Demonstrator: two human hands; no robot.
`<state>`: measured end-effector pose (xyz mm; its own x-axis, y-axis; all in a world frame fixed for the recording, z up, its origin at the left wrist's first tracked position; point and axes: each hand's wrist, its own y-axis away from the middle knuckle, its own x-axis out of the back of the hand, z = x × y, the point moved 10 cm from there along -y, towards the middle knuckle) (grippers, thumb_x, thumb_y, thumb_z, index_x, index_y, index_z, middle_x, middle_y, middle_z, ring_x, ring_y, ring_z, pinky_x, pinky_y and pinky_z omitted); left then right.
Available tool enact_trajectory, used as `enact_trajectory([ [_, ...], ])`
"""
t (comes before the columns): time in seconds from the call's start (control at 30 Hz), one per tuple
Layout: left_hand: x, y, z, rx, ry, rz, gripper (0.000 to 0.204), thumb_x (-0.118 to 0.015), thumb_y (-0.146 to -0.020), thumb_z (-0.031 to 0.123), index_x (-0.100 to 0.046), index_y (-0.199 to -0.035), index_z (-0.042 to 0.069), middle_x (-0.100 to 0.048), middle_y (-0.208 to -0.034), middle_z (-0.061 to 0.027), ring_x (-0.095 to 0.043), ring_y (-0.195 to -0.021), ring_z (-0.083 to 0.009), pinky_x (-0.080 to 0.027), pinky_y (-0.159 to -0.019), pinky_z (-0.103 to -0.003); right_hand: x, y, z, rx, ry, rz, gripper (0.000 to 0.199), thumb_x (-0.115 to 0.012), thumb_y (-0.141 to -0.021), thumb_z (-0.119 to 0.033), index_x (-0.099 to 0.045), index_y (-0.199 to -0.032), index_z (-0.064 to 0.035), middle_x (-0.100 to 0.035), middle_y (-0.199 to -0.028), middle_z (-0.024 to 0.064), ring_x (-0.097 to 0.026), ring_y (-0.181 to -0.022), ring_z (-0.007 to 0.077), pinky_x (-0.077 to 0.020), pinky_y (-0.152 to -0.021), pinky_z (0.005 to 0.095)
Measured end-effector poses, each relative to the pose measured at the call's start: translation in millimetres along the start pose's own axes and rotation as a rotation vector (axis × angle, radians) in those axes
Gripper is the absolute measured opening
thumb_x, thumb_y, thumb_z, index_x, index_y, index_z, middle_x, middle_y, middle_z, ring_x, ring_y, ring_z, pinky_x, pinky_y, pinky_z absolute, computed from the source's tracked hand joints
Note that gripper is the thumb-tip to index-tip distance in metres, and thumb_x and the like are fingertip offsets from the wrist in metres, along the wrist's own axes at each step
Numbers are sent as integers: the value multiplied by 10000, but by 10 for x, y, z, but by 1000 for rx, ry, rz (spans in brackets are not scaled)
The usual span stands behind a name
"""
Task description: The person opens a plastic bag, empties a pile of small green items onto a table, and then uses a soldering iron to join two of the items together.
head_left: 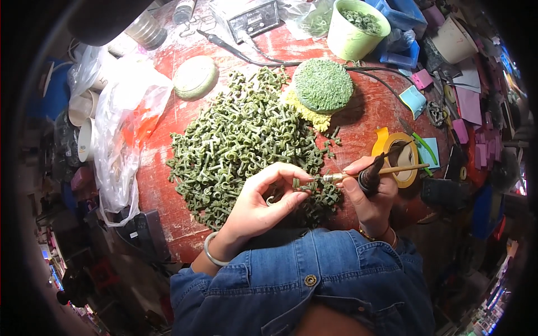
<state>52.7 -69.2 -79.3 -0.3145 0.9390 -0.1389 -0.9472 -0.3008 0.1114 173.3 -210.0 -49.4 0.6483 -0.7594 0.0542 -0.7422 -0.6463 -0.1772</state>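
My left hand (268, 196) pinches a small green curled piece (296, 183) between thumb and fingers, over the near edge of a big heap of similar green pieces (241, 134). Opposite it, my right hand (370, 199) grips a thin wooden-handled tool (412, 168), whose narrow tip reaches left to the piece. A dark tapered object (370, 178) is also in my right hand; its kind is unclear. Beyond the heap sits a round, rough green pad (323, 85) on a yellow-green crumbly mass (314, 117).
The heap covers much of the red table (154, 193). Yellow tape (406, 176) and green-handled pliers (424, 147) lie right. A pale green bucket (339, 42) of pieces, a corded pen tool (224, 47) and a control box (252, 22) stand behind. Plastic bags (115, 151) hang left.
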Motion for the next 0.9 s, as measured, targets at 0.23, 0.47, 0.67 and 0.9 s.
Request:
enact_trajectory([
  [0.23,112,31,37,-51,113,142,275,-665,-943,-47,-640,-1208,23,-650,-1146,-34,-650,-957,-84,-505,-852,-218,17,-19,-31,90,69,-2,189,-687,-918,39,-603,-1087,42,-709,-964,120,-703,-802,148,-565,-755,265],
  [0.47,227,63,43,-13,65,237,275,-654,-954,-35,-636,-1225,1,-672,-1181,-56,-664,-1016,-97,-523,-898,-234,157,-158,-170,205,511,72,259,-767,-904,-30,-644,-1125,24,-664,-881,54,-623,-747,117,-484,-710,242],
  [0.67,281,54,3,-32,68,273,275,-667,-950,-28,-640,-1221,8,-669,-1168,-45,-652,-999,-84,-523,-899,-236,339,-129,-140,139,911,104,221,-808,-853,-81,-696,-1026,-2,-623,-848,111,-604,-722,259,-474,-669,341],
  [0.9,270,47,8,-69,72,270,258,-669,-948,-34,-656,-1202,13,-663,-1134,-28,-636,-953,-66,-513,-874,-221,298,-134,-178,233,846,123,232,-789,-900,-191,-695,-988,3,-630,-811,118,-602,-683,253,-461,-619,334],
])
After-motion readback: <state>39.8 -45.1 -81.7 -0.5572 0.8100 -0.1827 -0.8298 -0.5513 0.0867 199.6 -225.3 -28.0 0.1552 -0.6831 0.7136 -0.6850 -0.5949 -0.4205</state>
